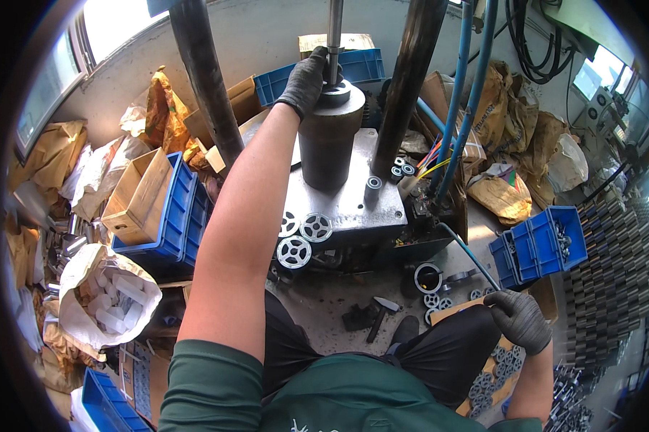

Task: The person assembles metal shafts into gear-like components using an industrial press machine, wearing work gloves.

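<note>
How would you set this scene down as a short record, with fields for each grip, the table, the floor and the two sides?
Left grip: gray-gloved, at the upright steel rod above a thick metal cylinder; fingers partly hidden
Right grip: gray-gloved, closed on the end of a thin lever
Table: metal, bearing the cylinder; spoked wheels at its near edge
Floor: hammer between the person's legs
Left side: open white sack of pale pieces; wooden box in a blue crate
Right side: blue bins holding small metal parts
</note>
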A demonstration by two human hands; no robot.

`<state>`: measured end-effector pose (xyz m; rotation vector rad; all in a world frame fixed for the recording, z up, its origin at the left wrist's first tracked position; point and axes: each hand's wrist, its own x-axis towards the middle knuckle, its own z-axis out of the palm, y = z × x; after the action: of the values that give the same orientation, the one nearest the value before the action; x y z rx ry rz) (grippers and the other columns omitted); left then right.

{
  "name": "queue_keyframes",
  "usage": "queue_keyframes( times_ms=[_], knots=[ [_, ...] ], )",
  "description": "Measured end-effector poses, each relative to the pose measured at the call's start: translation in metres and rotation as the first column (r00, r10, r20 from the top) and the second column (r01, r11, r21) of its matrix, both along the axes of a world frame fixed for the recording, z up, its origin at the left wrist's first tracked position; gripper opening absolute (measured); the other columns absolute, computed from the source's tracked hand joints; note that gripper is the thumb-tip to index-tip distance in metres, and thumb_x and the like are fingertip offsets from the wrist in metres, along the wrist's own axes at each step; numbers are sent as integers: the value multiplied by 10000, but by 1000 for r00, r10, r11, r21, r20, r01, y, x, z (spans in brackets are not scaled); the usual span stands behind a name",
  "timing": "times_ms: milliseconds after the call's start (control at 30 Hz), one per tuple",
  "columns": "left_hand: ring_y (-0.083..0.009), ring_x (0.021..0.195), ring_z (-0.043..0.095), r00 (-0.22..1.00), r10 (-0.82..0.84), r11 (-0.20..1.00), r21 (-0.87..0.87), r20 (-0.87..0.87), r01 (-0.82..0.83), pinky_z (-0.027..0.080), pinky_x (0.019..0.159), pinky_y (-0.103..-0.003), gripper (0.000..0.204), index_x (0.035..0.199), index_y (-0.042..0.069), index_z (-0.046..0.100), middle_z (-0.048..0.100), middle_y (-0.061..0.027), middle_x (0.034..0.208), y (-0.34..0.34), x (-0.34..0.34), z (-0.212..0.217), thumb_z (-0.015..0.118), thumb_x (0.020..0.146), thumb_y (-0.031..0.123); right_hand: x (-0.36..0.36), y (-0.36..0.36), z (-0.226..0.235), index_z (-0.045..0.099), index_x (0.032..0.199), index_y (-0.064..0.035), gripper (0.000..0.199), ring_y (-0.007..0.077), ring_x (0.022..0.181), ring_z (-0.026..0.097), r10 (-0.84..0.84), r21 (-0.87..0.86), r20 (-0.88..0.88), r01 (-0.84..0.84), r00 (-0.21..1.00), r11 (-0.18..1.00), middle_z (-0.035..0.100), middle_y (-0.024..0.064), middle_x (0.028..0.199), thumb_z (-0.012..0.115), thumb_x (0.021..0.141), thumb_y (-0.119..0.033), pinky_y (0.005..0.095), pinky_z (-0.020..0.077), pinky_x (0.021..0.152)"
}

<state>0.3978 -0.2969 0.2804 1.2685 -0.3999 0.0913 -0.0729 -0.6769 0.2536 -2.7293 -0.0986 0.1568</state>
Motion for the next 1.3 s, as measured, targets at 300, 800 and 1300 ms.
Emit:
queue_keyframes(
  times_ms=[300,800,1300],
  knots=[
    [-232,769,723,999,-21,1000,-22,-34,21,615,806,-367,559,925,13,722,733,-118,800,-3,-6,2,490,1098,491,6,0,2,754,1143,-59,286,416,1002,707,-26,24,8,26,1000,999,743,204,1054,667,899,-180,483,560,912],
    [-208,853,718,998,-7,1000,30,57,5,602,796,-356,662,1064,16,712,733,-112,896,-6,-5,-1,484,1069,637,143,-1,60,673,982,-60,48,392,853,693,118,-250,833,177,540,952,705,160,944,697,953,-89,484,544,747],
    [-168,885,677,998,45,993,-109,35,-40,538,835,-349,414,1199,69,676,728,-79,945,15,11,-5,583,1067,450,220,-11,94,696,858,-49,646,361,786,707,-138,-139,671,306,728,942,698,174,832,583,993,-671,480,547,751]
  ],
)
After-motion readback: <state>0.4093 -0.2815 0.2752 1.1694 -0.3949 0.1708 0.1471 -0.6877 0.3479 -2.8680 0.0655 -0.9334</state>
